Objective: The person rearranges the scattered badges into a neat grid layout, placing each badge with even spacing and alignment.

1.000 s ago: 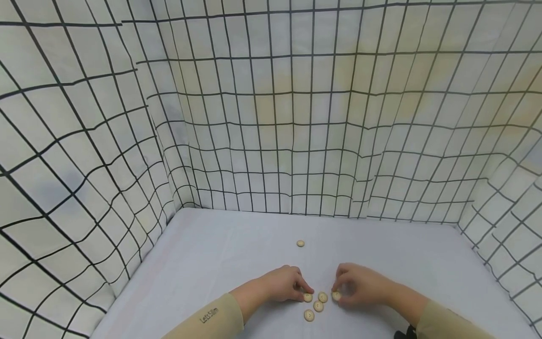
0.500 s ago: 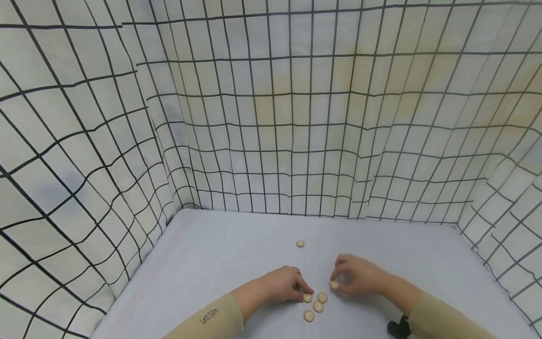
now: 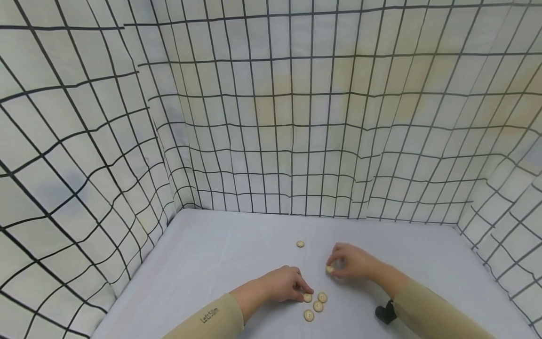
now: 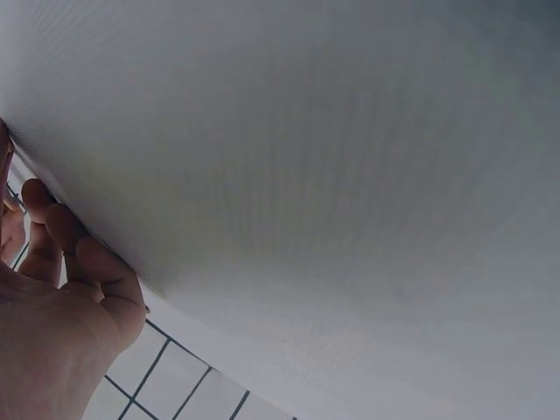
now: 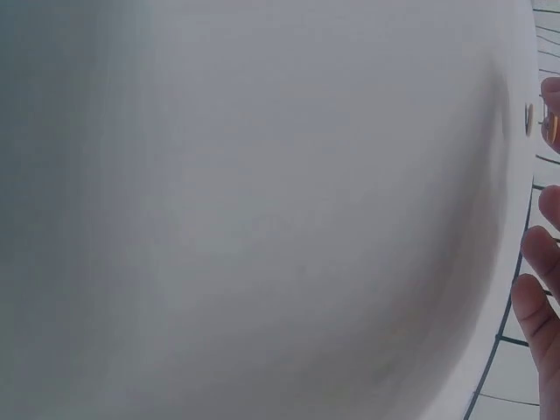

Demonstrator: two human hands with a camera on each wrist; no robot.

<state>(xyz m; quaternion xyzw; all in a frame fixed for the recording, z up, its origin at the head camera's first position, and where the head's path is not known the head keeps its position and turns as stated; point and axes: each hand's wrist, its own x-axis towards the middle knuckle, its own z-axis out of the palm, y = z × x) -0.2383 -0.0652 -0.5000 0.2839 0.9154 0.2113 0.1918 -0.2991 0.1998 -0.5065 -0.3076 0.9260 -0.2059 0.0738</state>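
Showing dark "LetsSlim" print, tan L sleeve (image 3: 209,315) leads to L hand (image 3: 281,284), pinching one round tan disc (image 3: 307,297). R hand (image 3: 353,263), well apart, pinches 2nd disc (image 3: 330,269). Three loose discs (image 3: 318,306), marks illegible, lie nr L hand; lone disc (image 3: 300,244) sits twd surface's (image 3: 237,249) far edge.

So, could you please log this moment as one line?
left grip: holds round beige disc; right grip: pinches second disc; four more discs: on white table
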